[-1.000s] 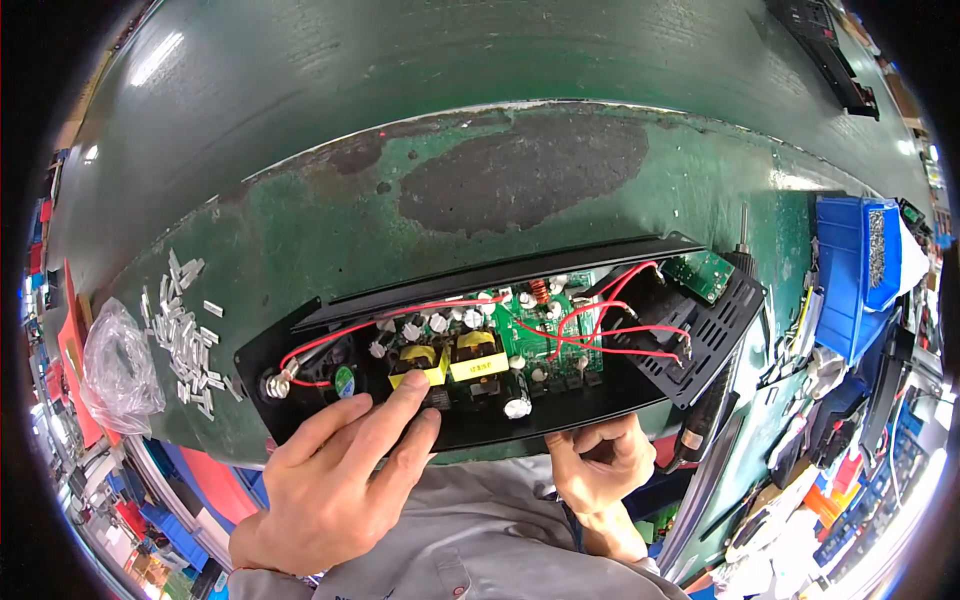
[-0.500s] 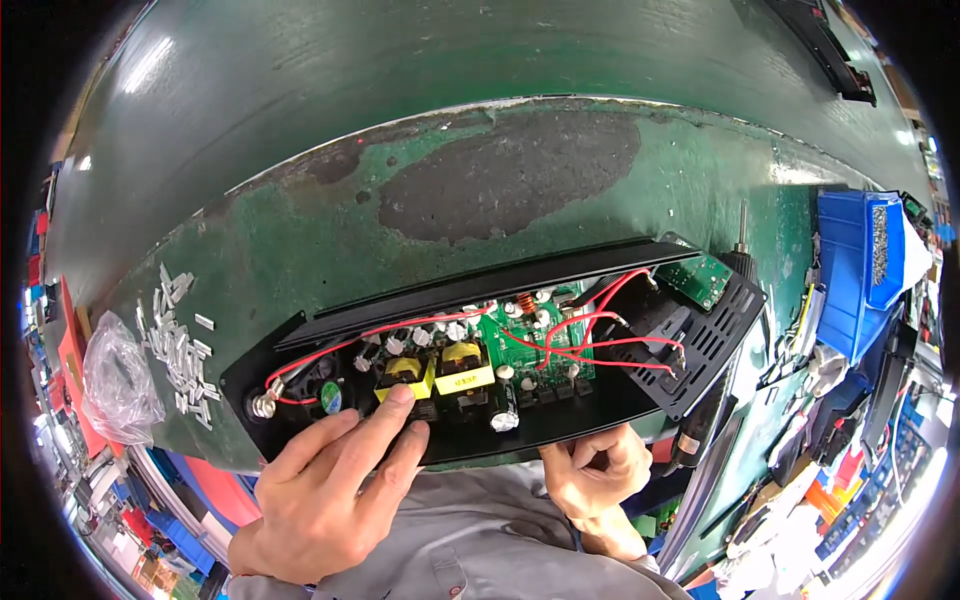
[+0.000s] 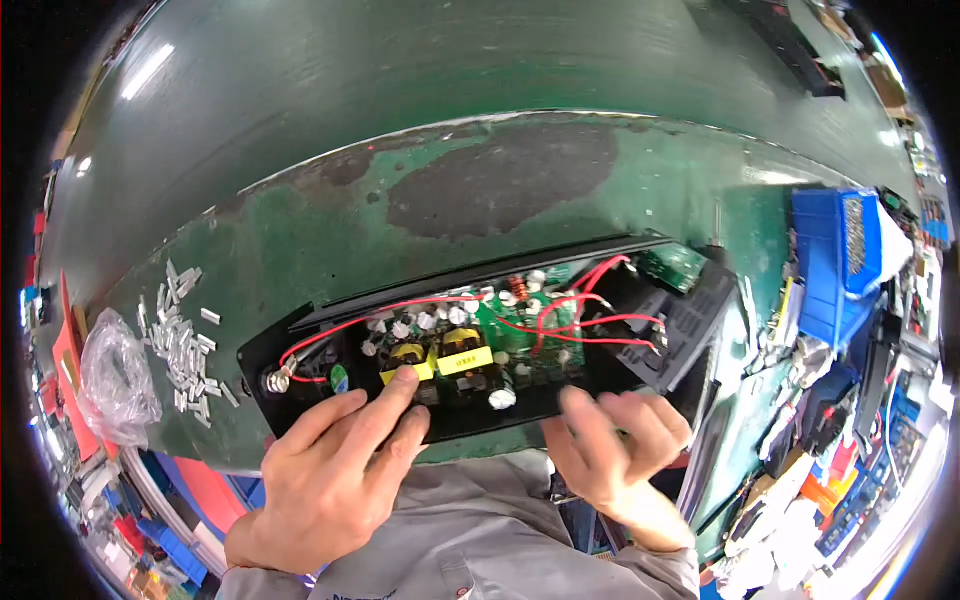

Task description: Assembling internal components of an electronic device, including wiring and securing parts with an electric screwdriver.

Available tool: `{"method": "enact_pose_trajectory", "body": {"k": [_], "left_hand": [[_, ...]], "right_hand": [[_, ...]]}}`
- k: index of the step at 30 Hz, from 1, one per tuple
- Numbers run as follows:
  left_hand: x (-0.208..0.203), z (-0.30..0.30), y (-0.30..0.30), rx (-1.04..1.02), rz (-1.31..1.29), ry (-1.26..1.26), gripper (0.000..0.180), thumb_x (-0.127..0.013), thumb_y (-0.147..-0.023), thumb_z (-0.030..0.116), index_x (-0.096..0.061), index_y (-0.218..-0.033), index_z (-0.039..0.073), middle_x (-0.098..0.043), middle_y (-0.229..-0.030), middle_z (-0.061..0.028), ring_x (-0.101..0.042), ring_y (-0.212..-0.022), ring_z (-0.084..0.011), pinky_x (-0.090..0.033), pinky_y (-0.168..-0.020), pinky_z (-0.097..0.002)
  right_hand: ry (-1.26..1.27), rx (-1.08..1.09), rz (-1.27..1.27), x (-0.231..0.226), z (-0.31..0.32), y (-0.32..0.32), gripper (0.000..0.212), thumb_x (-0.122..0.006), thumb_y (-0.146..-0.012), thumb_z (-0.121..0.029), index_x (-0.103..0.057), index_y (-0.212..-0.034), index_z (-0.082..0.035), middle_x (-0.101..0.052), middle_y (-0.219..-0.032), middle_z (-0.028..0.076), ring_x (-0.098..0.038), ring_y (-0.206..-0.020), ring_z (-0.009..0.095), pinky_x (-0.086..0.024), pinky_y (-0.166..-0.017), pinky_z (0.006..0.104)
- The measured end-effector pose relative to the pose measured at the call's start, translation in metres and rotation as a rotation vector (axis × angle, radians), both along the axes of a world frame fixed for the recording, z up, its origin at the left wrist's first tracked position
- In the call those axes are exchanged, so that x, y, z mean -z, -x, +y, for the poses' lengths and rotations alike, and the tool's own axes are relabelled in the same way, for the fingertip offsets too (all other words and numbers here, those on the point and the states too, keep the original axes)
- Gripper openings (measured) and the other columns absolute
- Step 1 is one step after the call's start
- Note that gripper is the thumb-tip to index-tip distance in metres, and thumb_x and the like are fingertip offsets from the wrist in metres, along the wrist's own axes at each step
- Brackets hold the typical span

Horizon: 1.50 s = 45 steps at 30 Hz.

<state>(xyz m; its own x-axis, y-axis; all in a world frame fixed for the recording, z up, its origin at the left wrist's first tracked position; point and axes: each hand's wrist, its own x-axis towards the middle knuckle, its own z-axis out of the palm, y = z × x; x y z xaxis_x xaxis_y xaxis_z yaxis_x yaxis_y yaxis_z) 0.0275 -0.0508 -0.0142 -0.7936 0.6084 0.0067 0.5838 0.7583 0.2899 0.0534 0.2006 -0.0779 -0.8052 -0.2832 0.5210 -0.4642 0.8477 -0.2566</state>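
A long black metal housing [image 3: 480,424] lies tilted across the bench, its inside facing up. It holds a green circuit board [image 3: 540,345], yellow-wrapped transformers [image 3: 466,362], several capacitors and red wires [image 3: 545,325]. At its left end a small fan [image 3: 340,380] partly shows beside my left hand. My left hand [image 3: 335,470] is open over the near wall, fingers apart, index fingertip at the left transformer. My right hand [image 3: 620,450] is at the near wall toward the right, its fingers bent and smeared by motion. Whether it holds anything cannot be made out.
Loose silvery metal pieces [image 3: 185,350] and a clear plastic bag [image 3: 115,380] lie at the left. Blue bins [image 3: 835,260], one with small metal parts, stand at the right. A screwdriver-like shaft [image 3: 717,222] rises behind the vented end plate [image 3: 700,315].
My right hand has come up from below the near wall to its top edge, fingers loosening. The housing appears slightly shifted in view. My left hand stays at the transformer.
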Motion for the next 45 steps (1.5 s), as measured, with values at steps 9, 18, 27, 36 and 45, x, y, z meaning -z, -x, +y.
{"method": "enact_pose_trajectory", "body": {"k": [9,18,27,36,45], "left_hand": [[0.015,-0.008,-0.014,-0.084,0.090,-0.124,0.026,-0.079,-0.077,0.012,-0.073,-0.102,0.005,-0.069,-0.124,-0.0090,-0.067,-0.091,-0.0279,-0.055,-0.082,-0.0386],[0.017,-0.024,-0.039,-0.107,0.121,-0.148,0.023,-0.078,-0.078,0.012,-0.070,-0.097,0.003,-0.067,-0.125,-0.0110,-0.066,-0.083,-0.0255,-0.052,-0.082,-0.0375],[0.025,-0.027,-0.042,-0.075,0.160,-0.122,0.022,-0.077,-0.079,0.015,-0.068,-0.097,0.004,-0.065,-0.122,-0.0079,-0.063,-0.078,-0.0208,-0.050,-0.080,-0.0325],[0.008,-0.029,-0.044,-0.187,0.200,-0.216,0.019,-0.080,-0.079,0.016,-0.071,-0.094,0.008,-0.069,-0.120,-0.0063,-0.068,-0.087,-0.0220,-0.054,-0.085,-0.0357],[-0.007,-0.028,-0.032,-0.206,0.314,-0.327,0.024,-0.082,-0.076,0.010,-0.073,-0.098,0.008,-0.072,-0.107,-0.0047,-0.068,-0.089,-0.0268,-0.055,-0.085,-0.0392]], "right_hand": [[-0.249,-0.449,-0.299,-0.027,-0.003,0.046,0.035,-0.065,-0.072,-0.015,-0.068,-0.104,0.000,-0.063,-0.098,0.007,-0.058,-0.091,0.024,-0.045,-0.076,0.0351],[-0.065,-0.259,-0.182,-0.060,0.050,0.035,0.026,-0.080,-0.080,-0.010,-0.073,-0.105,-0.009,-0.070,-0.104,0.006,-0.068,-0.097,0.027,-0.053,-0.083,0.0391],[-0.032,0.502,-0.400,0.006,0.181,0.040,0.028,-0.072,-0.094,-0.017,-0.070,-0.117,-0.001,-0.069,-0.100,0.014,-0.063,-0.080,0.025,-0.050,-0.075,0.0384],[0.229,0.653,-0.135,-0.013,0.131,0.007,0.027,-0.053,-0.108,-0.019,-0.055,-0.125,0.001,-0.061,-0.090,0.012,-0.057,-0.077,0.021,-0.047,-0.073,0.0357],[0.319,0.681,-0.687,-0.024,0.093,-0.008,0.056,-0.083,-0.083,-0.038,-0.067,-0.116,0.005,-0.073,-0.089,0.015,-0.066,-0.078,0.020,-0.053,-0.074,0.0343]]}}
